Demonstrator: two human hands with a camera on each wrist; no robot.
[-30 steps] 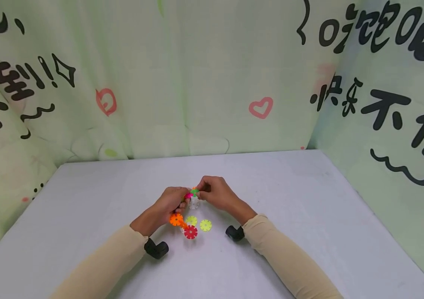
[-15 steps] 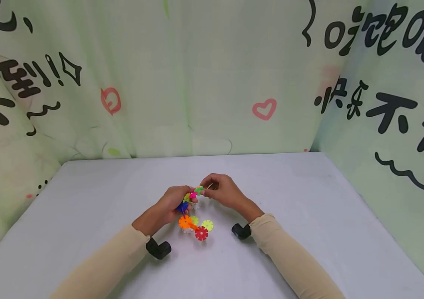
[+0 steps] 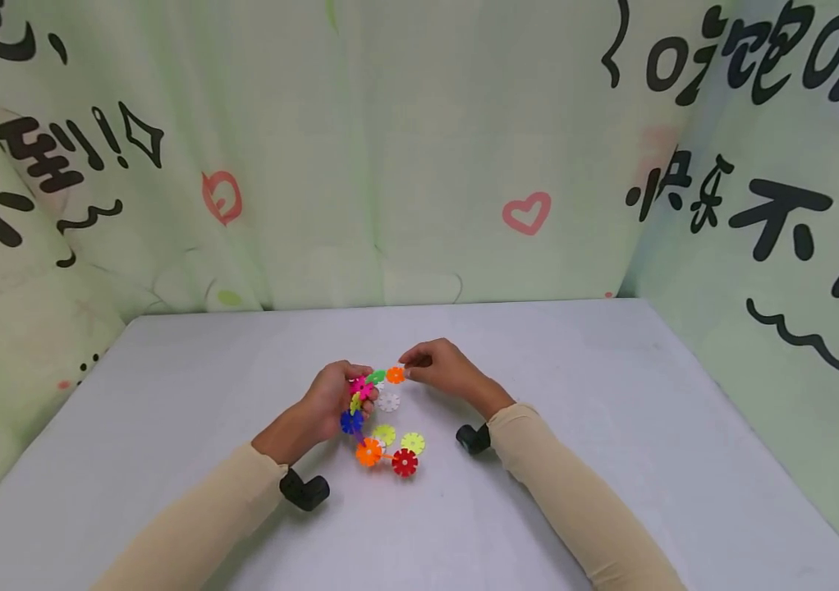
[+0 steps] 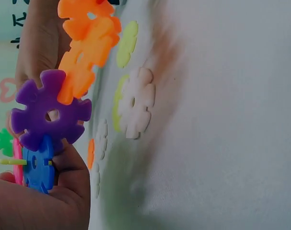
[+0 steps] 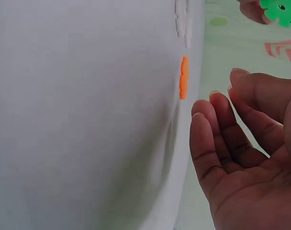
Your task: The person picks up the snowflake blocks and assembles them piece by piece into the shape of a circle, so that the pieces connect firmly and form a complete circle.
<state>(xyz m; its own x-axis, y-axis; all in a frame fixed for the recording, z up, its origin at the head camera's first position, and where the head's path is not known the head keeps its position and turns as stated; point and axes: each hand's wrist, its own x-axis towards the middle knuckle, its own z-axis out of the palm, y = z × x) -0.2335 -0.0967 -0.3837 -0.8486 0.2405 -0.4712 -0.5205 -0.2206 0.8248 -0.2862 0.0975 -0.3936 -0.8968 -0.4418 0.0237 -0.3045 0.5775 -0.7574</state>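
My left hand (image 3: 323, 404) grips a chain of slotted flower-shaped plastic discs. The chain runs from a green disc (image 3: 376, 377) through a pink disc (image 3: 362, 387), a yellow-green one and a blue disc (image 3: 351, 422), then hangs down to an orange disc (image 3: 369, 452) and a red disc (image 3: 405, 463). Close up in the left wrist view, a purple disc (image 4: 35, 115) joins the blue one to orange ones. My right hand (image 3: 443, 368) holds nothing; its fingers are loosely bent beside a loose orange disc (image 5: 184, 77) lying flat on the table.
Loose white discs (image 3: 387, 401) and yellow discs (image 3: 413, 443) lie on the white table (image 3: 538, 509) around the chain. A printed curtain (image 3: 390, 164) stands behind the table and along both sides. A black wrist device (image 3: 304, 491) sticks out below the left cuff.
My right hand has let go of the green end of the chain. The left hand has drawn the chain slightly left, and the loose orange disc has come into sight between the hands.
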